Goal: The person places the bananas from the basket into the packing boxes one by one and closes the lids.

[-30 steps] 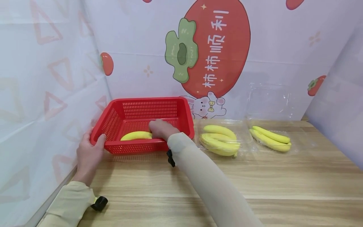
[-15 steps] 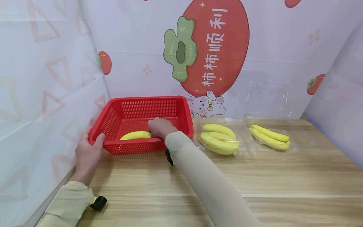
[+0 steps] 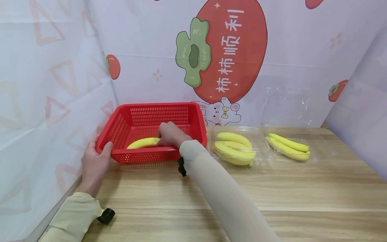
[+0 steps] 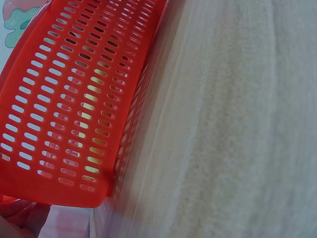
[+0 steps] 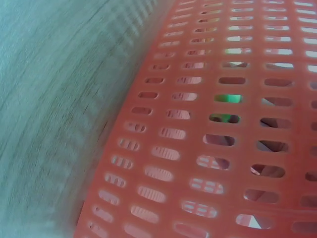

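Observation:
A red slotted plastic basket stands at the back left of the table. My left hand holds its front left corner, the thumb over the rim. Inside, near the front wall, my right hand grips the right end of a yellow banana; its fingertips are hidden. The left wrist view shows the basket's wall, yellow through the slots, and a bit of my left fingers at the lower corner. Basket wall fills much of the right wrist view, hiding the right hand's grip.
Right of the basket, a clear plastic box contains several bananas. Beside it, another clear box with its lid raised holds two bananas. A printed cloth hangs behind, and a white sheet borders the left.
My right hand has risen slightly inside the basket, and the banana has come up with it. The left hand keeps its hold on the basket corner.

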{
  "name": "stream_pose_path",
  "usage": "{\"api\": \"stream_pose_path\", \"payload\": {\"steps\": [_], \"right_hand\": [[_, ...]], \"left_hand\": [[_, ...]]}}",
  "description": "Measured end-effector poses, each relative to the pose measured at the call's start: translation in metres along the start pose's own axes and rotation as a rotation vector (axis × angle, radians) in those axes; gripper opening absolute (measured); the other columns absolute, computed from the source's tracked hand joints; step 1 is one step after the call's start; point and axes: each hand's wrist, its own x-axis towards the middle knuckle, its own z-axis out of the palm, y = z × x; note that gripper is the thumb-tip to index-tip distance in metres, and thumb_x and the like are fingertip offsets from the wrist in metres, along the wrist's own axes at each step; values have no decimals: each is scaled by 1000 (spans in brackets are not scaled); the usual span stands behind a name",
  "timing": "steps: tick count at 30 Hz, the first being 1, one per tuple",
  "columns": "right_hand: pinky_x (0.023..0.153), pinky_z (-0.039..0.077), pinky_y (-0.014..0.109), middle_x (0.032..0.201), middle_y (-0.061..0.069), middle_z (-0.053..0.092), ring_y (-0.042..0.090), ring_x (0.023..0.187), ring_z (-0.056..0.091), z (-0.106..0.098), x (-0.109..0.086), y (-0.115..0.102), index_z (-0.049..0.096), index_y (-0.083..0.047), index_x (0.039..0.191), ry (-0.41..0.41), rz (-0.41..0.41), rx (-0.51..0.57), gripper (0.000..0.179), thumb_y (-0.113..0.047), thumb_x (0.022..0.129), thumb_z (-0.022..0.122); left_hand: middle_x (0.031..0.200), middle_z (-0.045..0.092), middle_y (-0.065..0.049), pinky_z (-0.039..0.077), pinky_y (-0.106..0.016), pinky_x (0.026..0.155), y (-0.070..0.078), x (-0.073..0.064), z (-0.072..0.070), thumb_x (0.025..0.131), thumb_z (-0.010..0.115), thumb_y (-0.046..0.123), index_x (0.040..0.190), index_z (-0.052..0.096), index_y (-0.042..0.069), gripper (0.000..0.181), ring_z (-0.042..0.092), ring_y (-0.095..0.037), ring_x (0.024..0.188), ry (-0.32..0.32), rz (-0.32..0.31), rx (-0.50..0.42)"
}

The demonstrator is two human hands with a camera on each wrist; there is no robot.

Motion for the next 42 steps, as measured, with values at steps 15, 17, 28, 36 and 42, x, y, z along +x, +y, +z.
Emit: {"api": "stream_pose_path", "payload": {"steps": [15,17,28,36,42], "right_hand": [[73,61,23,110,4,77,19,93,64,-5,-4,-5,81,-12,123,288,110,346,32,-20,92,85],[74,62,24,112,4,77,19,92,65,-7,-6,-5,81,-13,124,335,111,423,33,-20,92,84],[88,65,36,113,1,75,21,97,69,-17,-24,6,79,-17,124,484,84,792,33,-21,92,83],[93,64,33,123,0,72,21,106,71,-16,-44,16,76,-21,124,508,49,962,35,-21,90,84],[95,64,36,124,0,71,22,108,73,-16,-56,23,75,-24,123,531,47,1012,33,-21,91,83]], "left_hand": [[165,46,-18,51,-56,115,1,1,-1,107,47,48,172,17,20,77,53,-34,136,1,-3,14],[164,48,-18,54,-52,112,1,2,-1,107,47,48,172,19,21,76,54,-33,134,10,-1,23],[165,47,-17,49,-58,117,1,3,2,107,47,47,172,19,21,75,54,-34,137,9,8,0],[166,45,-18,48,-60,117,-1,2,1,108,47,46,172,18,20,76,53,-36,139,2,8,-5],[166,45,-18,48,-59,117,-1,0,1,108,47,45,172,18,20,75,53,-36,140,6,10,-6]]}}
